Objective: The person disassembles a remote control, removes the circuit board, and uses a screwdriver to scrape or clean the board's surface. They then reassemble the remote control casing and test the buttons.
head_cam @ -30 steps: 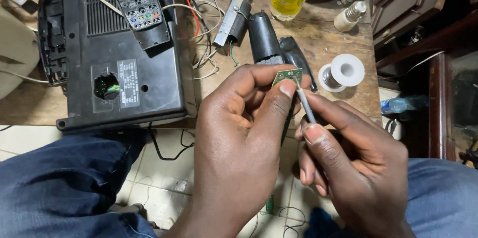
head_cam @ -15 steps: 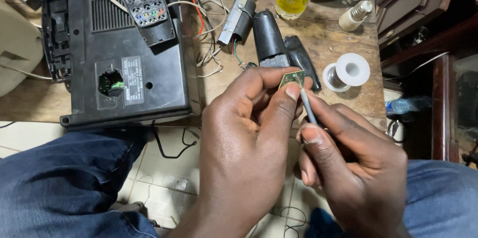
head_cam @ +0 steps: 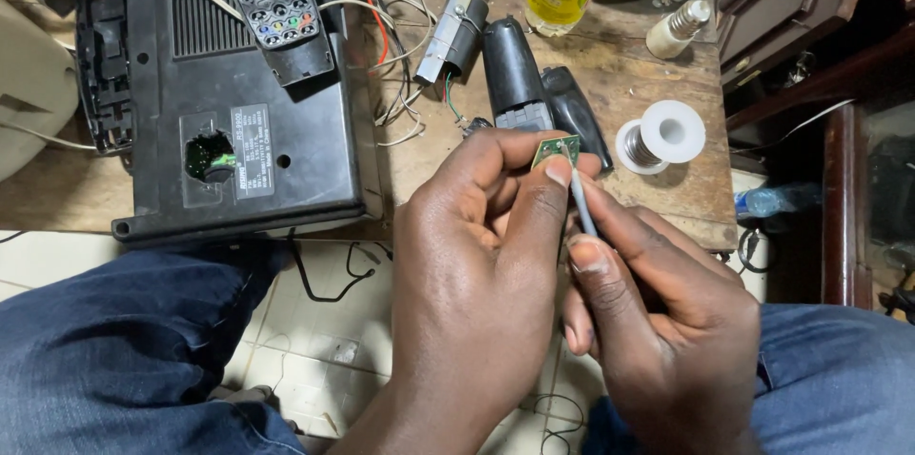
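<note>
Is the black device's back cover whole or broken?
Broken: the black device has a ragged hole in its back, with green parts showing through.

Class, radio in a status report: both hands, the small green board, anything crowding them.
Left hand pinches green board at fingertips. Right hand holds thin grey tool, tip at board. Black casings and solder spool just beyond; nothing blocking.

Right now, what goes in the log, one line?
left hand: pinches small green circuit board | right hand: holds thin grey metal tool against it
</note>
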